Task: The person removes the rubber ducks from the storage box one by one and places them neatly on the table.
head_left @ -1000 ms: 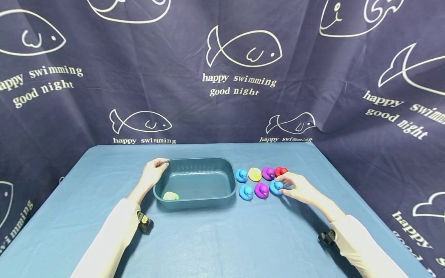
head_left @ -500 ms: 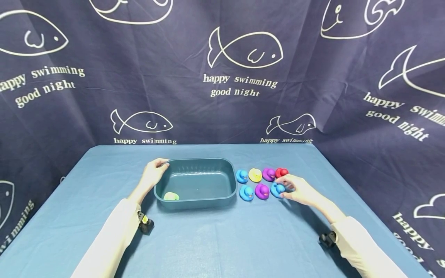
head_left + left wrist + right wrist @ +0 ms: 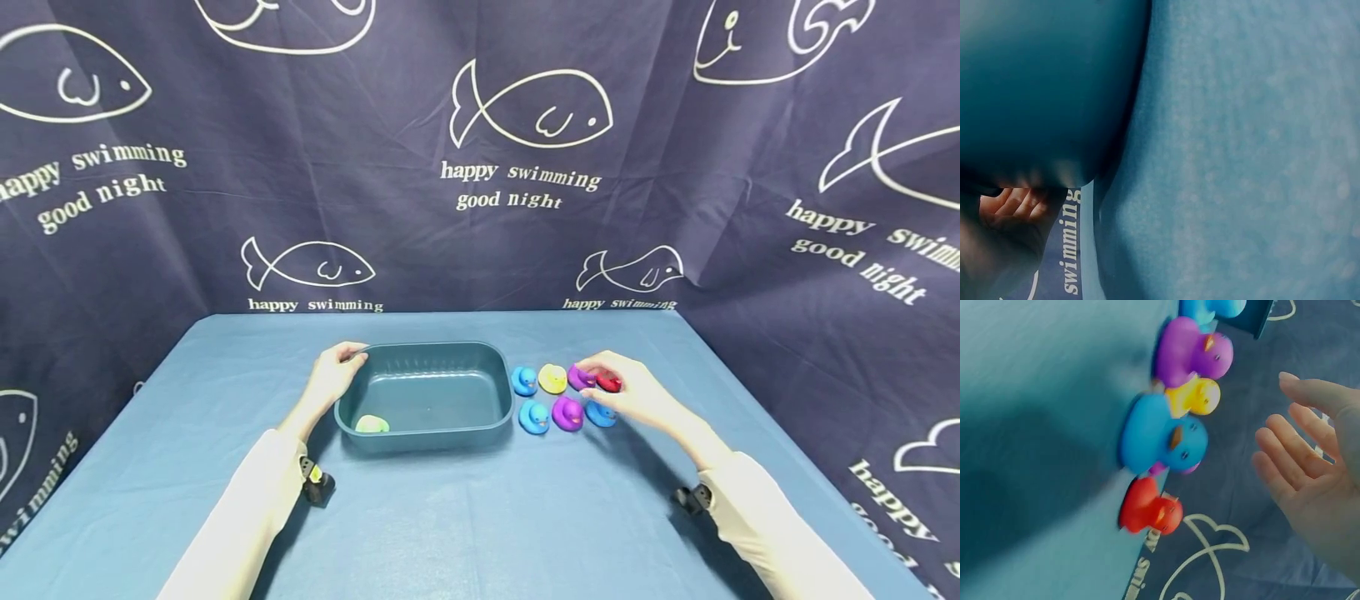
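My left hand (image 3: 332, 372) grips the left end of a dark teal rectangular tub (image 3: 431, 437), thumb at the rim; in the left wrist view the tub's wall (image 3: 1041, 81) partly hides the fingers. One pale yellow-green rubber duck (image 3: 372, 424) lies in the tub's near left corner. Over the right end of the duck rows hovers my right hand (image 3: 633, 390), its fingers extended and holding nothing. Beneath or beside it are a blue duck (image 3: 602, 416), a red duck (image 3: 611, 381) and a purple duck (image 3: 578, 377). The right wrist view shows the palm (image 3: 1316, 481) apart from the ducks.
Nearer the tub's right side are a yellow duck (image 3: 553, 379), a second purple duck (image 3: 567, 414) and two more blue ducks, one at the back (image 3: 524, 382) and one in front (image 3: 534, 417). A dark blue fish-print curtain (image 3: 480, 250) stands behind the blue-covered table (image 3: 465, 525).
My right hand has let go of the blue duck at the right end of the front row and risen slightly left above it. The left hand stays on the tub.
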A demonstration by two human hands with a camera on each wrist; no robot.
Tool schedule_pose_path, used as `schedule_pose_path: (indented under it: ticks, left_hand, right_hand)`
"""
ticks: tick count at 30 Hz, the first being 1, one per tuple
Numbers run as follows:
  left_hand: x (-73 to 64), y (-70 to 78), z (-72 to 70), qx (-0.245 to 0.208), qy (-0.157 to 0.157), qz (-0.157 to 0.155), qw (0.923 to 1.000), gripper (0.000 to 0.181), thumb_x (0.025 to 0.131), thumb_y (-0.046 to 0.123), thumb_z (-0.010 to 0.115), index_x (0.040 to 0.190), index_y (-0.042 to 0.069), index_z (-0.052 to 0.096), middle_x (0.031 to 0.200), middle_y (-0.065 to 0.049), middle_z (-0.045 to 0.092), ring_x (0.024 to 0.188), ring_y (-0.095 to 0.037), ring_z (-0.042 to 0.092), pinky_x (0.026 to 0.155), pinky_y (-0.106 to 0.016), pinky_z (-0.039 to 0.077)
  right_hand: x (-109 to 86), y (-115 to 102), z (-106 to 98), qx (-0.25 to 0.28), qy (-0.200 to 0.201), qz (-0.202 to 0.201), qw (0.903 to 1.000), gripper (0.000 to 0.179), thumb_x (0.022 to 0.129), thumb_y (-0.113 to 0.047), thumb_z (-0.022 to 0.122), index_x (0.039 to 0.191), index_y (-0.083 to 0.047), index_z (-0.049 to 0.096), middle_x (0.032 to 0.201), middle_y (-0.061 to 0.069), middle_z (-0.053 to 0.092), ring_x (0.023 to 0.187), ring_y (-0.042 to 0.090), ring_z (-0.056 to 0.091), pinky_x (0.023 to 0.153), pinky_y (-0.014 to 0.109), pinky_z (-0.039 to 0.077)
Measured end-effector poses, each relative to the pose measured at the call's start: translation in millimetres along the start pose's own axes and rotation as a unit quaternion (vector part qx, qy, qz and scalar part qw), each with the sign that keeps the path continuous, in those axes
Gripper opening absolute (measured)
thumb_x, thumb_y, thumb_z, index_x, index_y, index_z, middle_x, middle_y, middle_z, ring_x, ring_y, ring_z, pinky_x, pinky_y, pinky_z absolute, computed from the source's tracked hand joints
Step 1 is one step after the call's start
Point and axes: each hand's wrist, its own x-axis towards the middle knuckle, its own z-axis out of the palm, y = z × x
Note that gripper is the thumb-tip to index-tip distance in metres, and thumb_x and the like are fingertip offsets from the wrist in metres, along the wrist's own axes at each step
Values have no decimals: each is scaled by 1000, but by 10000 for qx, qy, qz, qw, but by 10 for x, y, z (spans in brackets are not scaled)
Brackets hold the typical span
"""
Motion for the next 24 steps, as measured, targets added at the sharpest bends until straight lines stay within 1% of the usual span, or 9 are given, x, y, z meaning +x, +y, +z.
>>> schedule_pose_path:
  ticks: [3, 6, 9, 11, 13, 18, 20, 24]
  left_hand:
    - [-1, 3, 2, -12, 0, 14, 10000, 27, 92, 14, 55, 115, 2, 64, 105, -18, 66, 91, -23, 56, 77, -29, 42]
    - [-6, 8, 0, -26, 20, 23, 10000, 26, 92, 13, 55, 114, 1, 64, 106, -19, 66, 93, -24, 57, 78, -29, 42]
    - [-10, 8, 1, -23, 25, 7, 10000, 26, 92, 13, 56, 114, 1, 64, 107, -19, 66, 95, -26, 58, 79, -30, 42]
    - [-10, 8, 0, -38, 27, 6, 10000, 26, 92, 13, 56, 114, 1, 64, 107, -19, 66, 96, -26, 58, 80, -30, 42]
    - [-10, 8, 0, -38, 29, 20, 10000, 27, 92, 13, 56, 114, 1, 64, 107, -19, 66, 95, -26, 58, 79, -30, 42]
    - [-19, 20, -6, -17, 70, 149, 9999, 26, 91, 13, 56, 113, 1, 64, 106, -19, 67, 96, -26, 59, 82, -34, 44]
    - [-22, 24, -9, 5, 88, 191, 9998, 26, 91, 12, 56, 113, 1, 64, 107, -19, 67, 98, -28, 60, 84, -35, 44]
    - [-23, 31, -7, -26, 85, 203, 9998, 25, 91, 11, 56, 113, 1, 64, 108, -20, 66, 101, -29, 60, 86, -37, 44]
  right_hand:
    - [78, -89, 43, -9, 28, -45, 10000, 36, 76, -9, 75, 111, -9, 65, 107, 4, 67, 95, 12, 61, 84, 31, 47]
    - [159, -163, 94, 56, 11, -173, 9998, 37, 78, -8, 73, 114, -7, 64, 112, 7, 66, 102, 20, 60, 89, 30, 45]
    - [233, -231, 145, 317, -71, -304, 9990, 37, 79, -5, 71, 115, -5, 63, 115, 9, 65, 108, 24, 59, 93, 34, 45]
    - [284, -281, 182, 423, -116, -394, 9983, 37, 79, -5, 71, 115, -5, 63, 115, 9, 65, 109, 25, 58, 93, 38, 45]
    - [334, -335, 221, 558, -152, -438, 9974, 37, 79, -5, 71, 115, -6, 63, 115, 9, 65, 108, 23, 59, 92, 39, 46]
    - [436, -464, 327, 873, -320, -240, 9954, 36, 82, -11, 70, 117, -10, 62, 115, 5, 65, 106, 19, 61, 91, 40, 47]
    - [471, -499, 383, 1011, -381, -217, 9939, 35, 83, -11, 69, 118, -9, 62, 115, 6, 65, 107, 22, 61, 92, 42, 47]
    - [543, -567, 501, 1058, -389, -468, 9925, 35, 82, -9, 70, 116, -8, 62, 113, 6, 66, 105, 25, 62, 91, 39, 48]
